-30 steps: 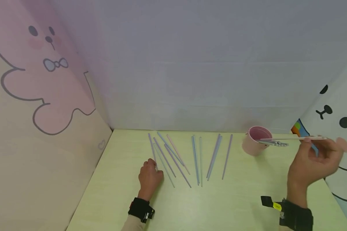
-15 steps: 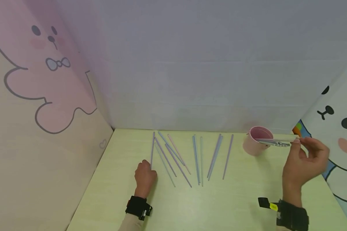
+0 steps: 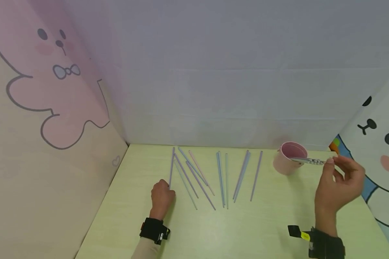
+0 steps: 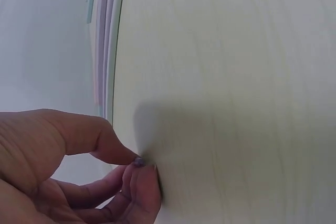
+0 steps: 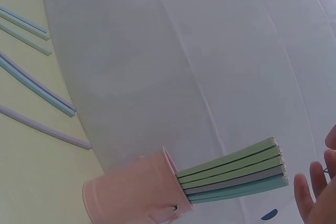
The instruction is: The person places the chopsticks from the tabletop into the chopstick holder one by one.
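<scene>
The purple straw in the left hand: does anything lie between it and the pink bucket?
Yes: other straws lie on the table between the purple straw, pinched by the left hand, and the pink bucket. Nothing visible stands upright there.

Left hand (image 3: 162,197) pinches; right hand (image 3: 338,185) hovers (loosely curled).

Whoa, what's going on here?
Someone is handling thin sticks at a table. Their left hand pinches the near end of a purple stick. Their right hand is near the tips of the sticks poking out of the pink bucket, with nothing visibly held. More pastel sticks lie spread out between.
</scene>
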Tool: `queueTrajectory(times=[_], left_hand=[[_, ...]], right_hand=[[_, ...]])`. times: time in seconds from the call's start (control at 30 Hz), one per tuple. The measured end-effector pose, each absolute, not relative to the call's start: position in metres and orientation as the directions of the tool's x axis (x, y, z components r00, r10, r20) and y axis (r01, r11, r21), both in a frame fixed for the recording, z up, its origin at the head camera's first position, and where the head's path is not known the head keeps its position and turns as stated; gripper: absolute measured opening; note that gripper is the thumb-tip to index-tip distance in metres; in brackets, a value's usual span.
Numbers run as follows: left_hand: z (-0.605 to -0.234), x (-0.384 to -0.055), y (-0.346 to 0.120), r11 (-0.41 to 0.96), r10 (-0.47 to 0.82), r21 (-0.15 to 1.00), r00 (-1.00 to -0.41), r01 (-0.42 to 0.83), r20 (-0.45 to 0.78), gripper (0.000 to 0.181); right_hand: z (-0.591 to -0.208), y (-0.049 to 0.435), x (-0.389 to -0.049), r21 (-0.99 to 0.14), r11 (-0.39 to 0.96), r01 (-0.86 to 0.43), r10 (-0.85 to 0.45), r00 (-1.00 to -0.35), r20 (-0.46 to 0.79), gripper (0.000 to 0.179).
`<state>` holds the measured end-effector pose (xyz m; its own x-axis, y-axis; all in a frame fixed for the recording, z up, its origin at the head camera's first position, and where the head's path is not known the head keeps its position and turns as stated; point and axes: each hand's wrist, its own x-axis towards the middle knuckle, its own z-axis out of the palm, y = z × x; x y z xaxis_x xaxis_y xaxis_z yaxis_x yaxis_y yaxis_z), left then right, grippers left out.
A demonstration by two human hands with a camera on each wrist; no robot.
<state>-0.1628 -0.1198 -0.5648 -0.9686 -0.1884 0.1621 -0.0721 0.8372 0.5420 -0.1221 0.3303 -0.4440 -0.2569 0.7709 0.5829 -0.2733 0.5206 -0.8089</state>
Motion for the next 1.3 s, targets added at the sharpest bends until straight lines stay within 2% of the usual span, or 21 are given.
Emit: queueTrajectory(times=[0.23, 0.4, 0.6, 0.73, 0.9, 1.07, 1.3], left_hand=[[-0.564, -0.159, -0.129, 0.807, -0.176, 0.586, -0.976, -0.068, 0.129, 0.003], [-0.561, -0.156, -0.139, 0.774, -0.185, 0.623, -0.981, -0.114, 0.051, 0.014], [-0.555, -0.150, -0.143, 0.743, -0.182, 0.661, -0.982, -0.107, 0.046, 0.016], [-0.551, -0.146, -0.141, 0.720, -0.185, 0.685, -0.982, -0.110, 0.037, 0.017], [-0.548, -0.142, -0.132, 0.703, -0.176, 0.703, -0.984, -0.106, 0.027, 0.018], [-0.544, -0.139, -0.122, 0.701, -0.112, 0.712, -0.991, -0.031, 0.067, 0.020], [-0.537, -0.137, -0.108, 0.665, -0.037, 0.744, -0.993, 0.059, 0.112, 0.022]], right_hand=[[-0.447, 0.333, -0.118, -0.745, 0.576, -0.337, 0.706, -0.253, 0.661, 0.023], [-0.443, 0.328, -0.117, -0.745, 0.563, -0.356, 0.711, -0.251, 0.657, 0.023], [-0.434, 0.313, -0.113, -0.739, 0.536, -0.408, 0.701, -0.273, 0.659, 0.024], [-0.431, 0.296, -0.110, -0.753, 0.452, -0.479, 0.692, -0.344, 0.635, 0.025], [-0.437, 0.273, -0.110, -0.777, 0.375, -0.506, 0.651, -0.453, 0.609, 0.028], [-0.452, 0.254, -0.112, -0.797, 0.323, -0.510, 0.570, -0.568, 0.594, 0.028], [-0.458, 0.225, -0.113, -0.851, 0.126, -0.509, 0.499, -0.709, 0.498, 0.028]])
